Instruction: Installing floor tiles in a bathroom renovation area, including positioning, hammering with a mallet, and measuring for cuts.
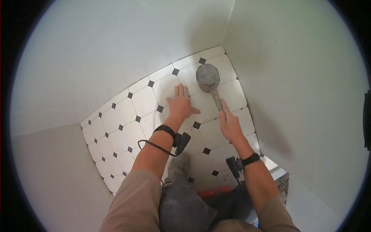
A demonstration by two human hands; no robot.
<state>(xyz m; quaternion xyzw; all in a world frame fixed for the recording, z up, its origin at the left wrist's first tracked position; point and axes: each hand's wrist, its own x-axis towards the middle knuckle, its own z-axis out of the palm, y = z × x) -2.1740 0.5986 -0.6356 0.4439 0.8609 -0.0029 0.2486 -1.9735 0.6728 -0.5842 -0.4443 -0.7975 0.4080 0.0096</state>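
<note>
Now the right hand (230,125) is clenched on the mallet (208,77), handle running up-left to its head. Just left of it, the left hand (180,104) lies flat, fingers spread, on the tile (170,87)

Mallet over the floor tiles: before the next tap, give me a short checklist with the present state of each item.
1. Right hand gripping the mallet handle: ok.
2. Mallet head over a white tile, not the wall: ok.
3. Left hand flat on the tile beside it: ok.
4. Left fingers apart from the mallet head: ok, but close.
5. Tile level with its neighbours: cannot tell.
6. Wrist cable away from the strike spot: ok.
</note>
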